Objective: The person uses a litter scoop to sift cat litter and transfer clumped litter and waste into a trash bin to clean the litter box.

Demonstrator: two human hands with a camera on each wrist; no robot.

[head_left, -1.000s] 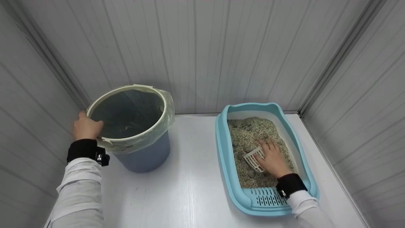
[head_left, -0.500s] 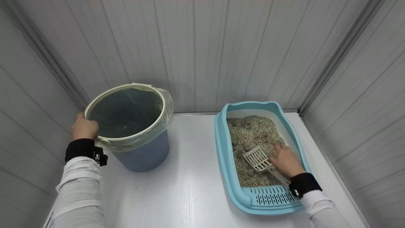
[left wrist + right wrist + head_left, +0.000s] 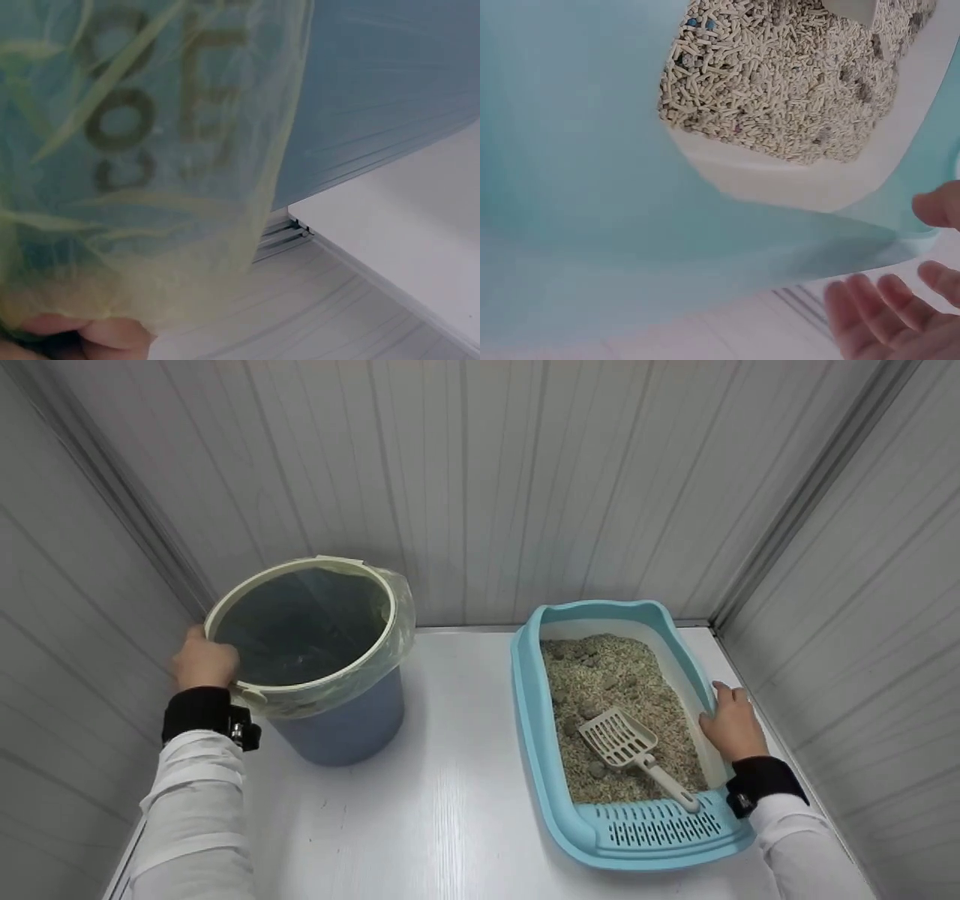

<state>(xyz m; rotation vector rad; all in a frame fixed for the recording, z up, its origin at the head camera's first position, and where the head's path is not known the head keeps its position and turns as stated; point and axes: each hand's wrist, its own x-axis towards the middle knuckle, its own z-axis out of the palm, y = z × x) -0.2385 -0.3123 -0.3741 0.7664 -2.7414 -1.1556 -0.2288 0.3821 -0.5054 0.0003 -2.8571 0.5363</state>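
Here the left hand (image 3: 204, 662) gripped the cream rim of the round blue plastic bin (image 3: 341, 727), its fingers curled over the thin yellowish liner bag (image 3: 401, 615) folded down the outside. The right hand (image 3: 731, 725) lay at the right rim of the pale-blue plastic litter tray (image 3: 534, 735), the thumb on the rim toward the inside; in the right wrist view its fingers (image 3: 870, 307) were loosely spread just beside the outer wall and clasped nothing, so it touched the tray rather than gripped it. The white slotted plastic scoop (image 3: 619, 741) lay loose on the beige pellet litter (image 3: 600, 675), blade toward the middle of the tray, handle tip resting on the slotted blue ledge (image 3: 652, 829) at the near end; several grey clumps sat around it.

Steadying both containers looked sound: a firmer thumb-and-finger clasp on the tray wall would probably stop it sliding on the smooth white tabletop (image 3: 450, 795), and the grip on the bin should pin the liner so it cannot slip inward.

Dark printing showed through the liner in the left wrist view, blurred and apparently reversed; it could not be read.
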